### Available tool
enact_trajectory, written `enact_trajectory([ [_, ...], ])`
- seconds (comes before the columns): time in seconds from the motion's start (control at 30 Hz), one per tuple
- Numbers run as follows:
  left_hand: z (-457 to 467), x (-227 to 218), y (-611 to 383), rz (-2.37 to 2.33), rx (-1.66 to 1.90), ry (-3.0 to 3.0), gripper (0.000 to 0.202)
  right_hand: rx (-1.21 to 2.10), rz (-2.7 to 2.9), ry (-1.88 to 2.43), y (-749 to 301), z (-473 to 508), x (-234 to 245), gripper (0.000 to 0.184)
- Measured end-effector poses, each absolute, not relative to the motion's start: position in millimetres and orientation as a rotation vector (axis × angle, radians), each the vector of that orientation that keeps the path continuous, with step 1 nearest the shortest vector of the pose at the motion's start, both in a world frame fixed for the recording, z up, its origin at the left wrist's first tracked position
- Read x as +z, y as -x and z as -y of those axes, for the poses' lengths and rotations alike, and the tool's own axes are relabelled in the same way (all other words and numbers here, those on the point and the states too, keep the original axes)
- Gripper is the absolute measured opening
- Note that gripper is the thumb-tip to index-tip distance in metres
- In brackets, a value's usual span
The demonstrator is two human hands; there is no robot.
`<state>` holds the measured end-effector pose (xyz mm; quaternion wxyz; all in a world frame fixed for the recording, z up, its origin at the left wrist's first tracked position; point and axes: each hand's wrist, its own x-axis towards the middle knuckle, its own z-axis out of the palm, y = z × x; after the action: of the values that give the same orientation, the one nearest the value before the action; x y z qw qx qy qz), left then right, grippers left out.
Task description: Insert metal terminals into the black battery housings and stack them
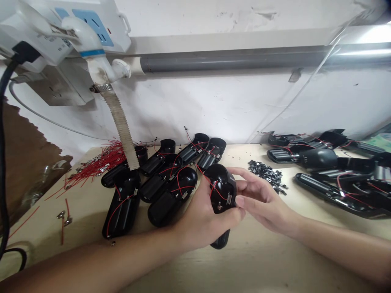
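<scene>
My left hand (203, 221) is wrapped round a black plastic housing (220, 191) with red wires inside, held just above the tabletop at the centre. My right hand (262, 201) comes in from the right, its fingertips pinched against the housing's right edge; whether it holds a small part there I cannot make out. Several similar black housings (161, 179) with red wires lie in a cluster just left of the held one.
A heap of small dark metal parts (267, 173) lies right of my hands. More black housings (336, 171) are piled at the far right. Loose red wires (97, 162) lie at the left. A ribbed hose (120, 126) hangs from fittings on the wall.
</scene>
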<state>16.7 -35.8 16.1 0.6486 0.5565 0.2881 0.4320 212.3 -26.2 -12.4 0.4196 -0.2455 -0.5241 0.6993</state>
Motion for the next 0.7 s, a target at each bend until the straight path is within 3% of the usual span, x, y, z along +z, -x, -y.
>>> enact_trajectory([
  [0.23, 36.8, 9.5, -18.1, -0.818, 1.064, -1.403, 0.05, 1.599, 1.317, 0.773, -211.1, 34.1, 1.7, 0.054],
  [0.43, 38.9, 5.2, -18.1, -0.969, 1.139, -1.488, 0.049, 1.602, 1.333, 0.795, -210.2, 31.2, 7.4, 0.016],
  [0.7, 40.3, -4.2, -19.1, -1.134, 1.129, -1.55, 0.054, 1.525, 1.726, 0.892, -216.3, 24.3, 13.8, 0.04],
])
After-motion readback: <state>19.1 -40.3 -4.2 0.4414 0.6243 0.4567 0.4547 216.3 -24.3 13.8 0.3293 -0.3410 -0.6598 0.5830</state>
